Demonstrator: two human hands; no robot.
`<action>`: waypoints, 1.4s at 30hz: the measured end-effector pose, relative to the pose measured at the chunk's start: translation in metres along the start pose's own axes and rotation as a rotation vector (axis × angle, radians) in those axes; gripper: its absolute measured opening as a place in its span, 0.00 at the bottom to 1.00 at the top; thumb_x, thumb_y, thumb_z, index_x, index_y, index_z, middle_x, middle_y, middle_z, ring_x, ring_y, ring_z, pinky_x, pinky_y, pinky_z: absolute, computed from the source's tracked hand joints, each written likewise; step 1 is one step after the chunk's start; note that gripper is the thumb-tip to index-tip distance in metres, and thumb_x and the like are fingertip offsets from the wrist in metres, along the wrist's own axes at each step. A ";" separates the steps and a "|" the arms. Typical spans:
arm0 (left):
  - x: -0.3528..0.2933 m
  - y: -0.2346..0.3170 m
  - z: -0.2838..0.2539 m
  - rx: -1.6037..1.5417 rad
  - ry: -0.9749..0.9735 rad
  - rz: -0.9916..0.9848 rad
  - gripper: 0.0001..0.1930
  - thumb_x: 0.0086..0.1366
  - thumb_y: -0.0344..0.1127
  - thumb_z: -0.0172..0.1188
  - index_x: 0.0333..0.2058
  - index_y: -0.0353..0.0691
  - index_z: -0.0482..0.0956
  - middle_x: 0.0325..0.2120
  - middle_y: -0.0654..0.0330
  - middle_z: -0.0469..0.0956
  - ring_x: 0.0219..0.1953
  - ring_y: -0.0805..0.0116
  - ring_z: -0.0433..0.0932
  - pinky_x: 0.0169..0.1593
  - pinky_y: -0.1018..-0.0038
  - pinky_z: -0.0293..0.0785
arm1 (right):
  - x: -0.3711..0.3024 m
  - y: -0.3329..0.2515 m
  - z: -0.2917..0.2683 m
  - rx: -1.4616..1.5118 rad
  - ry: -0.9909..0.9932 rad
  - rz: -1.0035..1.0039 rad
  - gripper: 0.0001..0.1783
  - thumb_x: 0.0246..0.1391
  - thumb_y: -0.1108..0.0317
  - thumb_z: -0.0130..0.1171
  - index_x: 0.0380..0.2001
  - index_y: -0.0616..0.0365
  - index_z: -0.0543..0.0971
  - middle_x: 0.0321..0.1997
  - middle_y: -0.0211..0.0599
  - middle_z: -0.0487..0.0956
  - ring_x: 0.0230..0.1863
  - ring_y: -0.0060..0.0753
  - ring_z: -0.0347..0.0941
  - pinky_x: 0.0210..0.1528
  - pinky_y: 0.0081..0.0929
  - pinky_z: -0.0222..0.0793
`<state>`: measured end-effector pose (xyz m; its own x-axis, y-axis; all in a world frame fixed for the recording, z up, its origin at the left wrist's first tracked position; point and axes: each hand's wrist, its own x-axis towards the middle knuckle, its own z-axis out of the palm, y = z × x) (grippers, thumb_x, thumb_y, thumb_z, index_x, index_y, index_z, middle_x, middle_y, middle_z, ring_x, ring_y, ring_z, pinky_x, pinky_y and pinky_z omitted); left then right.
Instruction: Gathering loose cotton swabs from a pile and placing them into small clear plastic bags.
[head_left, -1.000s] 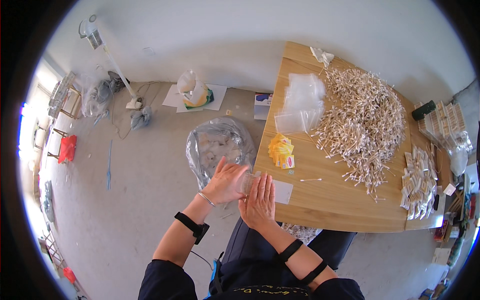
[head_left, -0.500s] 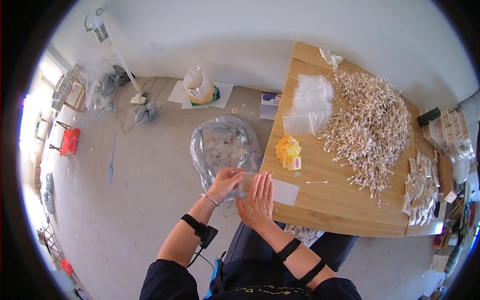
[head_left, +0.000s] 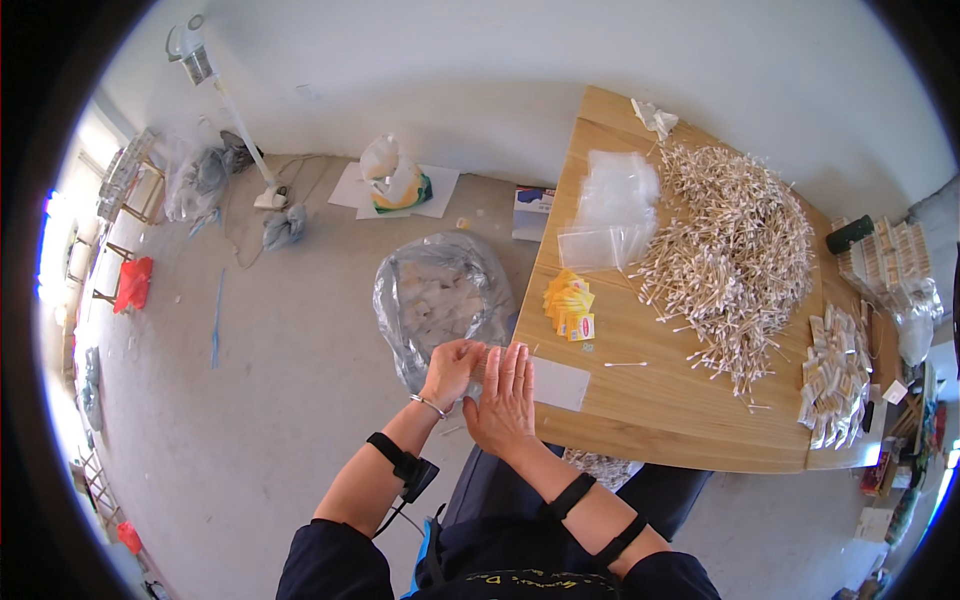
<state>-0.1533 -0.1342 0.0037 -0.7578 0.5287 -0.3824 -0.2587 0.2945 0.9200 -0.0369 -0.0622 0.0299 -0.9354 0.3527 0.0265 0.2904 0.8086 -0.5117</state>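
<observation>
We sit at a wooden table [head_left: 690,435] on a grey floor [head_left: 270,430].
Our left hand [head_left: 450,376] grips a small pack [head_left: 480,369] by the table's edge, our right hand [head_left: 502,410] flat against it; too hidden to tell which way its length points.

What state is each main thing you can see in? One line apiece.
Left hand, fingers bent, grip unclear
Right hand, fingers straight
Small item between the hands, mostly hidden
White card, lying flat
Swab heap, loose, spread out
Single swab, lying apart
Clear bags, flat, overlapping
Yellow cards, fanned out
Grey bag, open, holding pale scraps
Packets, piled up
</observation>
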 end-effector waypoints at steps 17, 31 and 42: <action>0.004 -0.007 0.003 -0.048 0.044 0.025 0.12 0.64 0.37 0.58 0.36 0.32 0.81 0.24 0.64 0.78 0.25 0.79 0.71 0.29 0.78 0.67 | 0.045 0.116 -0.062 0.053 0.472 0.518 0.10 0.48 0.60 0.66 0.28 0.51 0.77 0.31 0.32 0.77 0.40 0.40 0.70 0.44 0.40 0.64; -0.001 0.000 0.001 0.049 0.058 0.065 0.11 0.64 0.36 0.59 0.34 0.33 0.80 0.23 0.66 0.76 0.24 0.80 0.69 0.26 0.80 0.64 | 0.027 0.110 -0.081 0.702 0.332 0.618 0.13 0.52 0.64 0.64 0.23 0.65 0.79 0.18 0.31 0.76 0.20 0.18 0.69 0.23 0.21 0.64; -0.001 -0.001 0.007 -0.039 0.076 0.067 0.12 0.64 0.37 0.58 0.35 0.31 0.81 0.23 0.64 0.78 0.23 0.79 0.70 0.26 0.79 0.66 | 0.019 0.059 -0.042 0.842 0.098 0.628 0.11 0.52 0.67 0.66 0.25 0.64 0.79 0.20 0.30 0.77 0.20 0.16 0.71 0.21 0.15 0.66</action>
<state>-0.1481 -0.1298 0.0021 -0.8170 0.4838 -0.3138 -0.2281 0.2286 0.9464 -0.0296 0.0116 0.0361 -0.6346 0.6613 -0.4000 0.4476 -0.1073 -0.8877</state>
